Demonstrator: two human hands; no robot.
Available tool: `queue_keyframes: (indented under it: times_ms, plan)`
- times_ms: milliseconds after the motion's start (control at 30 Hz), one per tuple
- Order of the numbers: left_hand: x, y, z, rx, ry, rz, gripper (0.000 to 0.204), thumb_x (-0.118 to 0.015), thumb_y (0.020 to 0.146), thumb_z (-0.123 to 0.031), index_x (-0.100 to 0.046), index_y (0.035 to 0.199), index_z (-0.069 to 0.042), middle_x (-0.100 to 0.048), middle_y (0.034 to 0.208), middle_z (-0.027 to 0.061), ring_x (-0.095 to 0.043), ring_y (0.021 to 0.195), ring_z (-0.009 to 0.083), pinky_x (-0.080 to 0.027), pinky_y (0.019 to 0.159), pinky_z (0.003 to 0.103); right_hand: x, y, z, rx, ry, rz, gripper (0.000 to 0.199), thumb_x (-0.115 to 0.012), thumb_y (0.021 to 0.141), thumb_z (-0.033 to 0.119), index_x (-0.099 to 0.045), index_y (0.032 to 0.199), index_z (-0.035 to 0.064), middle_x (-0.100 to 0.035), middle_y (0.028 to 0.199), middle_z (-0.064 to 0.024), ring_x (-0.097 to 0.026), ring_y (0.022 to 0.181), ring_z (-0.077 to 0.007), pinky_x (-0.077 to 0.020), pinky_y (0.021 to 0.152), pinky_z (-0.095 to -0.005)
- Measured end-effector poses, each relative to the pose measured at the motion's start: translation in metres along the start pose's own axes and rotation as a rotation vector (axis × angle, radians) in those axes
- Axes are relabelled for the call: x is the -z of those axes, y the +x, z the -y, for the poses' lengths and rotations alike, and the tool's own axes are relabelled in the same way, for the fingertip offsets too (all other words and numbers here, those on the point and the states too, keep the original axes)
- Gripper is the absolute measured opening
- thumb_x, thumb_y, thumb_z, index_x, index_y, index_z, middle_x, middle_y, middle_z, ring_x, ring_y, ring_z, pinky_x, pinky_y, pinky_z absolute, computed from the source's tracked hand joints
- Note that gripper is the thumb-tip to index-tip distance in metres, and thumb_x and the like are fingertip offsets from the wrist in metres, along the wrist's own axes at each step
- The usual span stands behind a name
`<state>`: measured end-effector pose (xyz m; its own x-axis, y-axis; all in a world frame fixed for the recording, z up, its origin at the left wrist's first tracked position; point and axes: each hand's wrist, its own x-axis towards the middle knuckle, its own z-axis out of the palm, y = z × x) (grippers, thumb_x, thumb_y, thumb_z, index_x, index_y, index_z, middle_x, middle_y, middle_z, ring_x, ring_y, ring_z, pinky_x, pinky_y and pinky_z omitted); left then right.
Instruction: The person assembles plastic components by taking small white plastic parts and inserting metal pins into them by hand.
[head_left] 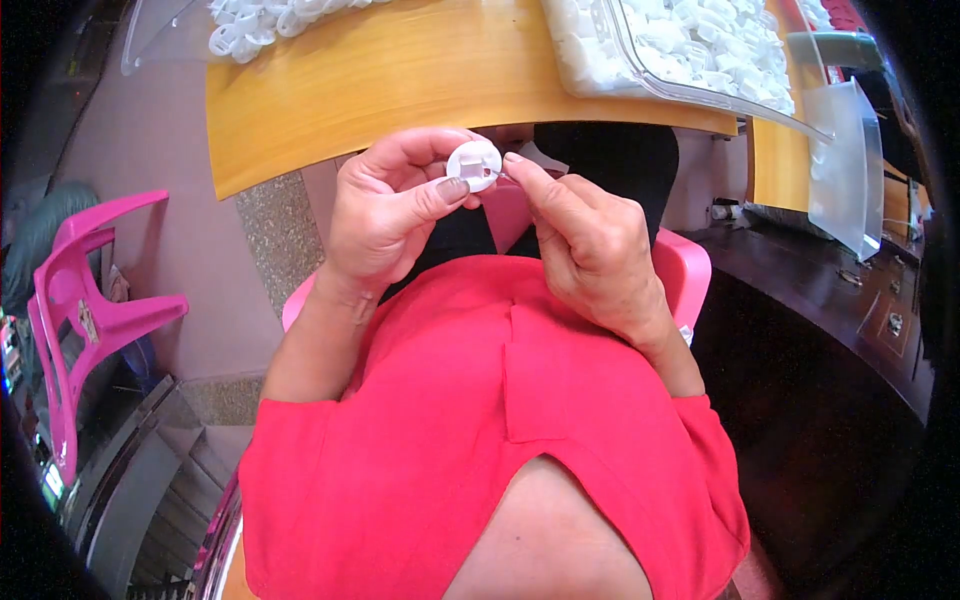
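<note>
- Pinched between the thumb and curled fingers of the left hand point(385, 210) is a small round white plastic cap point(474, 163), its open underside turned up toward the camera.
- Meeting it from the other side, the right hand point(590, 245) has its thumb and forefinger pressed together at the cap's right edge; something thin seems to sit between those fingertips, too small to make out.
- Both hands hold the cap in the air over the person's lap, just below the near edge of the curved orange wooden tabletop point(400, 75).
- On that tabletop, at the upper right, a clear plastic tray point(600, 70) is heaped with similar white plastic pieces point(700, 40).
- Another heap of white ring-shaped pieces point(260, 25) lies at the upper left of the table.
- Beneath the person shows the seat of a pink plastic chair point(685, 275).
- A second pink plastic chair point(90, 290) stands well apart at the left, on the floor.
</note>
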<state>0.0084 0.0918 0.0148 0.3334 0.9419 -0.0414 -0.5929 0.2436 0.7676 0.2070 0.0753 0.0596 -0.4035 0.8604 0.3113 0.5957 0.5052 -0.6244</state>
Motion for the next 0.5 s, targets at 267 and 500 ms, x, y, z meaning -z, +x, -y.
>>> queue_keyframes:
  times_ms: [267,500]
  plan:
    - [-0.011,-0.001,-0.002,0.078,-0.1,-0.122,0.027,-0.061,0.086,0.0,-0.057,0.113,0.006,-0.064,0.101,0.0169,-0.065,0.086,0.0217,-0.054,0.073,0.03,-0.005,0.003,-0.004,-0.039,-0.019,0.033,0.044,-0.058,0.075,-0.003,-0.057,0.118,0.0031,-0.056,0.07,-0.0124,-0.06,0.06,-0.0288,-0.05,0.052,-0.0394]
    - [-0.006,0.0,-0.003,0.094,-0.067,-0.115,0.029,-0.056,0.09,-0.003,-0.057,0.117,0.006,-0.065,0.1,0.0163,-0.064,0.084,0.0214,-0.053,0.071,0.029,-0.007,0.004,-0.007,-0.039,0.057,0.009,0.044,-0.058,0.076,-0.003,-0.057,0.119,0.0045,-0.057,0.072,-0.0137,-0.06,0.062,-0.0307,-0.05,0.054,-0.0402]
